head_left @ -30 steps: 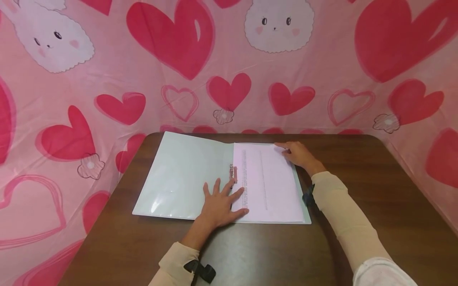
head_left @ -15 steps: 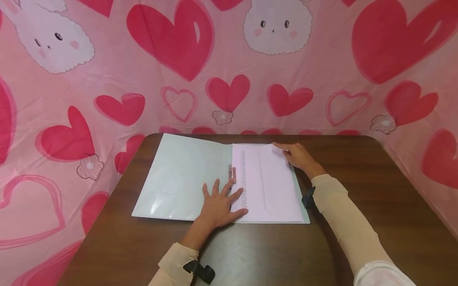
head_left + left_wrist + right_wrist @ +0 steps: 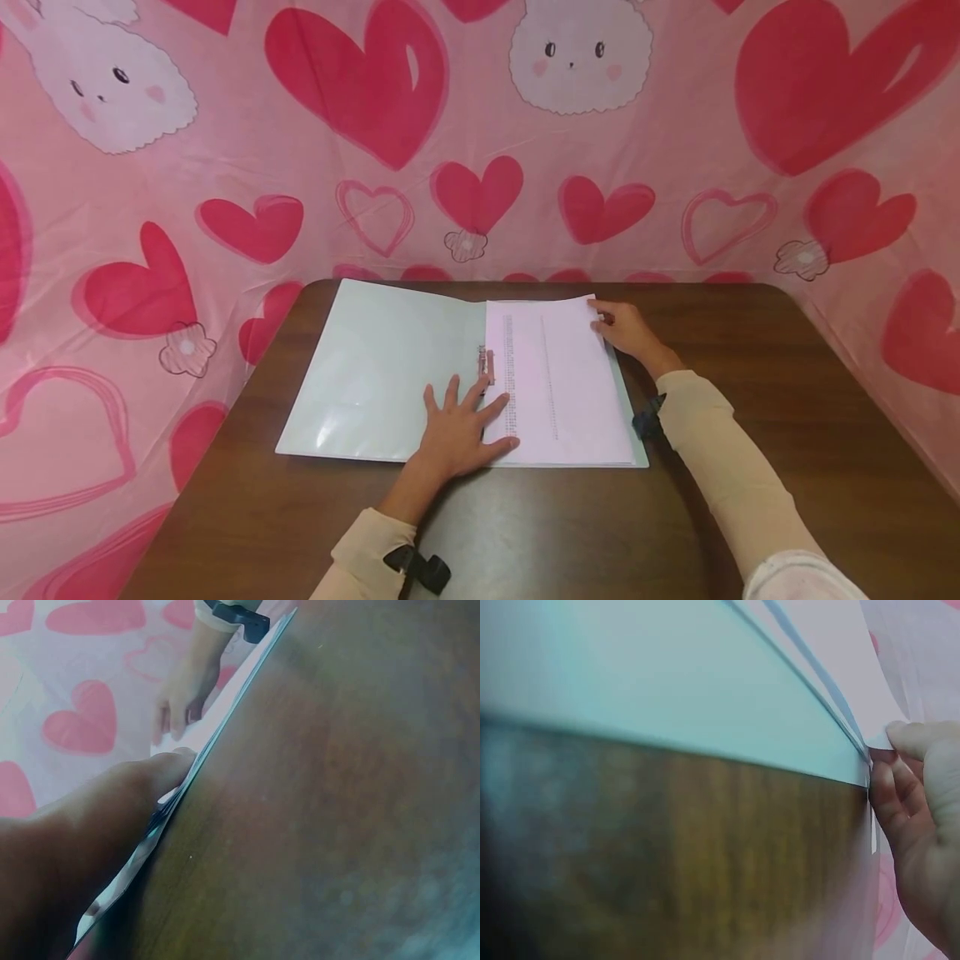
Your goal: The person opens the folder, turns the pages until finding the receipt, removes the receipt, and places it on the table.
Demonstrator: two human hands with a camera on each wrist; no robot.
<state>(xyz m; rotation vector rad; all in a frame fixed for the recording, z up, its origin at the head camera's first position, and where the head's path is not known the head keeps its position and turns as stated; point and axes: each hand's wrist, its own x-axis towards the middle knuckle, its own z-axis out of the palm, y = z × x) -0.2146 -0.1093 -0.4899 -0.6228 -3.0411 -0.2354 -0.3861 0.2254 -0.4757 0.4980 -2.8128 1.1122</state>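
Observation:
A pale green folder (image 3: 390, 375) lies open on the table, with printed white paper (image 3: 573, 383) on its right side. At its spine sits a reddish-brown clip (image 3: 491, 367) with metal prongs. My left hand (image 3: 459, 429) rests with spread fingers across the spine and the paper's left edge, its fingertips near the clip. Up at the far right corner, my right hand (image 3: 628, 331) pinches the top sheet. In the right wrist view, thumb and fingers of the right hand (image 3: 922, 787) hold the lifted corner of the sheet (image 3: 847, 667), apart from the pages beneath.
The brown wooden table (image 3: 555, 533) extends around the folder on all sides. Behind it hangs a pink cloth (image 3: 660, 142) with hearts and rabbit faces. Each wrist carries a black strap; the left strap (image 3: 420, 568) is near the table's front.
The sheet's far right corner bent up under my right hand, and now stands raised and straighter, pinched between thumb and fingers. My left hand has stayed in place.

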